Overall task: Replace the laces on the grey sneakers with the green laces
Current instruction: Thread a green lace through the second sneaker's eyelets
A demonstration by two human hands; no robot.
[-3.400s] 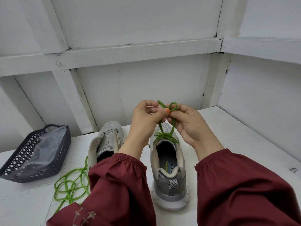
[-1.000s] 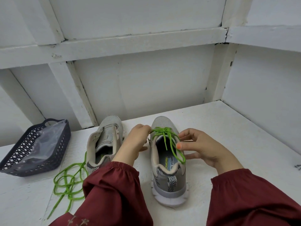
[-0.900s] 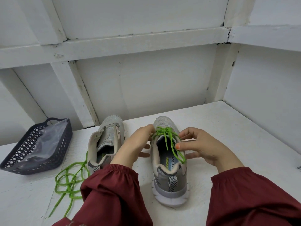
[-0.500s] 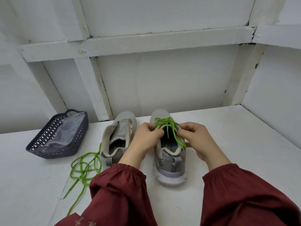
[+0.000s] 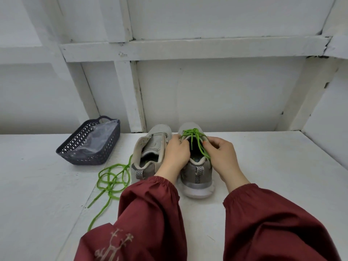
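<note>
Two grey sneakers stand side by side, heels toward me. The right sneaker (image 5: 196,176) carries a tied green lace (image 5: 192,133) whose loop ends hang over its opening. My left hand (image 5: 177,153) grips this sneaker's left collar edge. My right hand (image 5: 220,155) holds its right side, the thumb pinching a strand of the lace. The left sneaker (image 5: 150,147) has no lace and its tongue stands open. A second green lace (image 5: 111,178) lies loose and tangled on the white surface, left of the left sneaker.
A dark perforated plastic basket (image 5: 75,147) with a clear plastic bag in it sits at the left. White panelled walls with beams close off the back and right side of the white tabletop (image 5: 273,157).
The knot is tied and my hands have come down from above the right sneaker onto its collar. My view has shifted, so the sneakers and basket sit further right in frame.
</note>
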